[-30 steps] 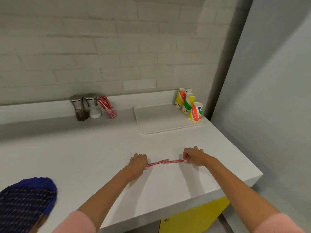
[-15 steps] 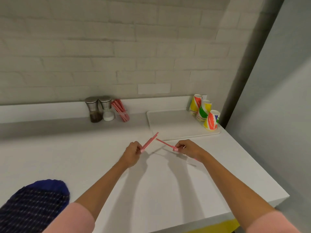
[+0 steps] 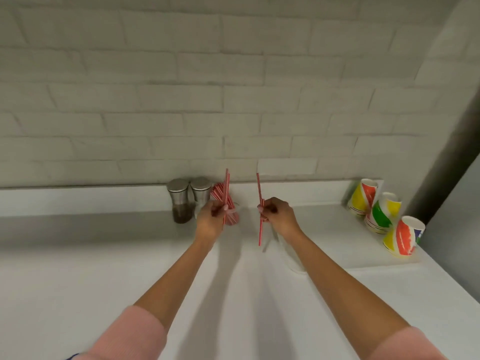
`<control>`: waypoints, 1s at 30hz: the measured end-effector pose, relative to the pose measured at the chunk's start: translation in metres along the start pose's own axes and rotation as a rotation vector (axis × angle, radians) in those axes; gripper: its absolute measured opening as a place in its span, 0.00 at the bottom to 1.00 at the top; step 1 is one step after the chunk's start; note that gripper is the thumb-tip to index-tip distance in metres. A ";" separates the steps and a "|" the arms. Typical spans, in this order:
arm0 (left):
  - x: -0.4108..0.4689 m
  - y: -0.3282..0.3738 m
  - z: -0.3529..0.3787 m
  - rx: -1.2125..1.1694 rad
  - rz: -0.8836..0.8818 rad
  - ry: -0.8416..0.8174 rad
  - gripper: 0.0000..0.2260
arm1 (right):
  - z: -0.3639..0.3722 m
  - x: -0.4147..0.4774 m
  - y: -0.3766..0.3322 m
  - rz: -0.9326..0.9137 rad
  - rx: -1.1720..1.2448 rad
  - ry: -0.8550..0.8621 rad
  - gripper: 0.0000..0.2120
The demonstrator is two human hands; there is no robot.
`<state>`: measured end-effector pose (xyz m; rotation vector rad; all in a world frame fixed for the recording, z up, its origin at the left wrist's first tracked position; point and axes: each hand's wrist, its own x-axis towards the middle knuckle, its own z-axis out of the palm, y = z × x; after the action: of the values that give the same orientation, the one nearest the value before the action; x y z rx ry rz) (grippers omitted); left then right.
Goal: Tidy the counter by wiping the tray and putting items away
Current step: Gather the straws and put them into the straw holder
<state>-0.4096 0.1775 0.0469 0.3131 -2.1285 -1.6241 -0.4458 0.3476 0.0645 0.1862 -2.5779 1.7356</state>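
Note:
My left hand [image 3: 211, 220] grips a red-and-white striped straw [image 3: 226, 187] upright, right in front of the clear straw holder [image 3: 232, 218] full of like straws at the counter's back. My right hand [image 3: 278, 215] holds a second striped straw [image 3: 259, 193] upright, a little to the right of the holder and apart from it. The white tray [image 3: 335, 235] lies on the counter to the right, partly hidden by my right forearm.
Two steel-capped shakers [image 3: 180, 201] stand just left of the straw holder, one partly behind my left hand. Three stacks of colourful paper cups [image 3: 381, 214] line the tray's right side. A brick wall rises behind the counter; a grey wall closes the right.
Both hands lifted the straws off the front of the counter and carried them back toward the straw holder. The straws turned from lying flat to upright.

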 end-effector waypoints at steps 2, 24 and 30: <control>0.025 0.001 0.004 0.073 0.030 0.051 0.07 | 0.012 0.024 -0.009 -0.006 0.014 0.034 0.06; 0.082 -0.051 0.039 0.398 0.205 -0.025 0.09 | 0.079 0.116 0.020 -0.137 -0.542 -0.072 0.11; 0.074 -0.044 0.029 0.490 0.182 -0.020 0.11 | 0.068 0.105 0.015 -0.107 -0.549 -0.064 0.12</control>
<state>-0.4915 0.1577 0.0138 0.2421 -2.4704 -0.9956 -0.5490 0.2811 0.0342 0.3538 -2.9036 0.9499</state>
